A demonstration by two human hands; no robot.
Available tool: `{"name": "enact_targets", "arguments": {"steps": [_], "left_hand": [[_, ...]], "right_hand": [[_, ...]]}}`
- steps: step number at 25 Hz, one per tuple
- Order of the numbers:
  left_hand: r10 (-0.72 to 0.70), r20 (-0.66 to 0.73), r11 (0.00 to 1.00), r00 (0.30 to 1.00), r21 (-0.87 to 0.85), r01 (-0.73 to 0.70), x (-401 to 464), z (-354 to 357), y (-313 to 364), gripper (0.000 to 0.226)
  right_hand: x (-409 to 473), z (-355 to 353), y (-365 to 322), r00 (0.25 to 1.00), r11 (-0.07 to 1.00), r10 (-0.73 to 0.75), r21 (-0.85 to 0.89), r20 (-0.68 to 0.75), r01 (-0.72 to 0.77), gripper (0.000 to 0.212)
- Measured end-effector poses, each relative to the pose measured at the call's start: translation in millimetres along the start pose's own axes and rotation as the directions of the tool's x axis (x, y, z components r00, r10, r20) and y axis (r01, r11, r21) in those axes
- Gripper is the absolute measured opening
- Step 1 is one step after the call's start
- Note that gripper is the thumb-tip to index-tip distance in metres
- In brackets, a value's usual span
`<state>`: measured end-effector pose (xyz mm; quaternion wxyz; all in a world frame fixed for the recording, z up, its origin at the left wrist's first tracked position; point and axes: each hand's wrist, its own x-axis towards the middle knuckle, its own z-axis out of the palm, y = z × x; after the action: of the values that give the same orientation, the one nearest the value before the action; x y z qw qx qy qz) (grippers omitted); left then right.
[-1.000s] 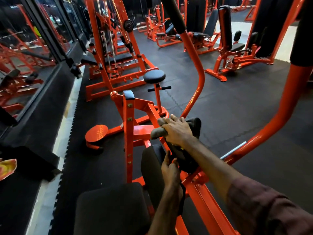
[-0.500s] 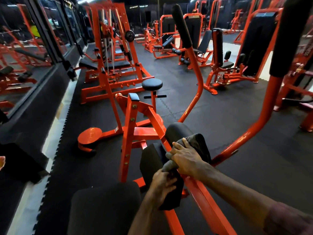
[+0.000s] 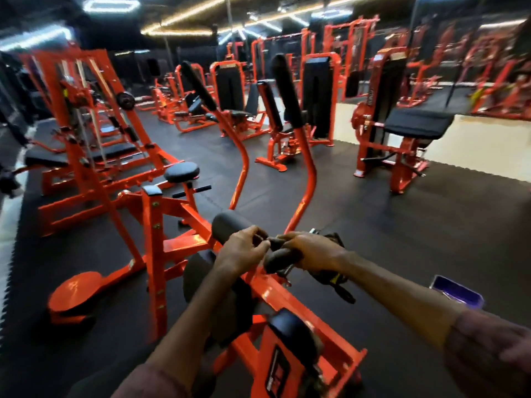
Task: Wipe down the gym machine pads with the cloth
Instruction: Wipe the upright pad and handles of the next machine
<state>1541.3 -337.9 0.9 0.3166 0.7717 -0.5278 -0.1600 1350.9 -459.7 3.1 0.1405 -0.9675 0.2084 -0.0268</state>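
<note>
A dark grey cloth [image 3: 277, 258] is bunched between both hands over the orange machine's frame [image 3: 275, 297]. My right hand [image 3: 313, 251] grips the cloth from above, and a dark fold hangs below it on the right. My left hand [image 3: 244, 249] pinches the cloth's left end. Just behind the left hand lies a black roller pad [image 3: 228, 226]. A second black pad [image 3: 201, 271] sits lower left of the hands, and a smaller one [image 3: 290, 328] stands nearer to me on the frame.
Two orange lever arms with black grips [image 3: 287, 90] rise behind the hands. A round black seat [image 3: 181, 171] stands to the left. More orange machines fill the black rubber floor [image 3: 402, 225]. A purple box [image 3: 457, 291] lies on the floor at the right.
The view has lifted and widened. My left hand has risen from the lower pad to the cloth's left end; my right hand with the cloth has shifted right, off the roller pad.
</note>
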Motion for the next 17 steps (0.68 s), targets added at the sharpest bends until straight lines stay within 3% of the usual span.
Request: {"name": "enact_targets", "arguments": {"steps": [5, 9, 17], "left_hand": [[0.160, 0.269, 0.925, 0.950, 0.295, -0.239, 27, 52, 87, 0.043], [0.142, 0.380, 0.829, 0.914, 0.459, -0.319, 67, 116, 149, 0.051], [0.142, 0.243, 0.712, 0.960, 0.649, -0.269, 137, 236, 243, 0.055]], "right_hand": [[-91, -7, 101, 0.982, 0.976, 0.131, -0.159, -0.135, -0.152, 0.048], [-151, -12, 197, 0.967, 0.954, 0.221, -0.181, -0.125, -0.241, 0.045], [-185, -64, 367, 0.964, 0.968, 0.243, -0.043, -0.107, -0.249, 0.044]]}}
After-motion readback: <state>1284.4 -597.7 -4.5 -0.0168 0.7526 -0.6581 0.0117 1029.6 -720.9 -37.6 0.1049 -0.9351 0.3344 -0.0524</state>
